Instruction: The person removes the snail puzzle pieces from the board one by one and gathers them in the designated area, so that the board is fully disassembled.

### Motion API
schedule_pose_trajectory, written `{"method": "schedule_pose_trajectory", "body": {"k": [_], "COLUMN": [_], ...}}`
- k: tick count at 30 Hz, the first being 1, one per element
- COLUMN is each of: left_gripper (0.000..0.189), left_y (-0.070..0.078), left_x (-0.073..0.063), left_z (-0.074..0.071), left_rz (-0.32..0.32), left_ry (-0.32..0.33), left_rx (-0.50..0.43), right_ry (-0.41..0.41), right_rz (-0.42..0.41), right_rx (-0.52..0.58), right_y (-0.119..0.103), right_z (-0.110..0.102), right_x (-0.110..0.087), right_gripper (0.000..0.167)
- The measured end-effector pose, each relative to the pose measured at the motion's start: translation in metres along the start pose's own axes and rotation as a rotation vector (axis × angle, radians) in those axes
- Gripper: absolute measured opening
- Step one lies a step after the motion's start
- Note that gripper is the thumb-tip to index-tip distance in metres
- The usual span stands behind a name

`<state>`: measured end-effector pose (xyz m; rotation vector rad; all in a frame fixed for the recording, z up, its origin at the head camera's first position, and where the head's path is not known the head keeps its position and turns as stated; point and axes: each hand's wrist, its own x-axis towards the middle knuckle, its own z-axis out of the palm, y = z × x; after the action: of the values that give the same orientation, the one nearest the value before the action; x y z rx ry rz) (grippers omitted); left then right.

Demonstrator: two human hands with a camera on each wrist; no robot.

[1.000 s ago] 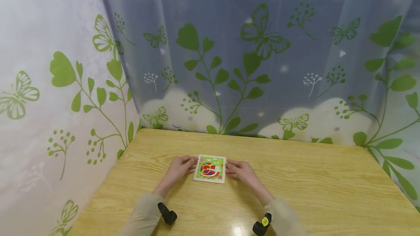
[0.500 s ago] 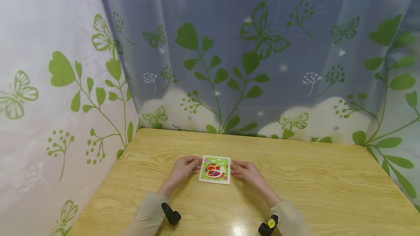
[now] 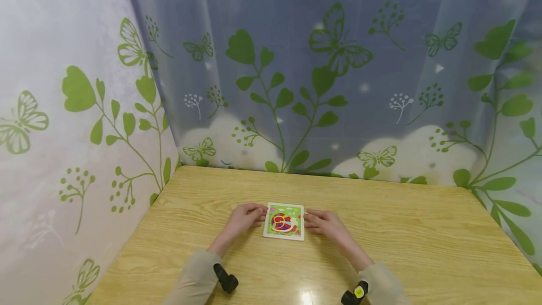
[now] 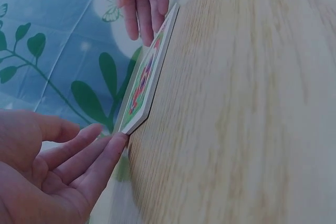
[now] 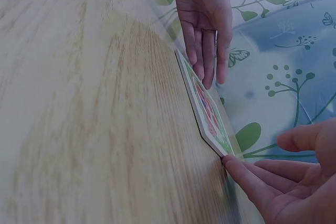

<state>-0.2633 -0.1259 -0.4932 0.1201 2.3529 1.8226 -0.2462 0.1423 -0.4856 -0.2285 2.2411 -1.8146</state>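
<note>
A square, flat puzzle board (image 3: 284, 221) with a red, blue and white snail on green lies picture side up on the table. At its left edge is my left hand (image 3: 245, 218), its fingertips touching the side. My right hand (image 3: 328, 225) touches the opposite edge with its fingertips. In the left wrist view the left hand's fingers (image 4: 100, 171) are nearly straight and meet the board's corner. The right wrist view shows the right fingers (image 5: 257, 184) extended against the edge, the thumb held apart. Neither hand curls round the board.
The wooden table (image 3: 169, 229) extends on all sides of the board. A printed curtain (image 3: 271, 84) with butterflies and leaves rises behind its back edge, and a pale one (image 3: 51, 154) stands along the left. Black wrist cameras sit on both sleeves.
Both hands and the puzzle board between them have slid to the right along the table, and slightly nearer. The fingertips stay at the board's two sides throughout.
</note>
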Motion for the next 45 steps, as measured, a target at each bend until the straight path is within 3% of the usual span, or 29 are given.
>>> {"method": "schedule_pose_trajectory", "body": {"k": [9, 19, 28, 45], "left_gripper": [0.029, 0.029, 0.029, 0.029], "left_y": [0.007, 0.004, 0.007, 0.008], "left_x": [-0.006, -0.001, -0.004, -0.007], "left_z": [0.010, 0.018, 0.026, 0.041], "left_rz": [0.027, 0.032, 0.022, 0.030], "left_ry": [-0.008, -0.050, -0.075, -0.110], "left_rx": [0.003, -0.021, -0.028, -0.072], "right_ry": [-0.035, -0.009, -0.046, -0.036], "right_rz": [-0.018, 0.000, 0.000, 0.005], "right_rx": [0.001, -0.009, -0.027, -0.012], "right_y": [0.002, 0.003, 0.005, 0.010], "right_z": [-0.010, -0.020, -0.031, -0.045], "right_x": [-0.008, -0.015, -0.023, -0.035], "right_gripper": [0.047, 0.048, 0.050, 0.051]}}
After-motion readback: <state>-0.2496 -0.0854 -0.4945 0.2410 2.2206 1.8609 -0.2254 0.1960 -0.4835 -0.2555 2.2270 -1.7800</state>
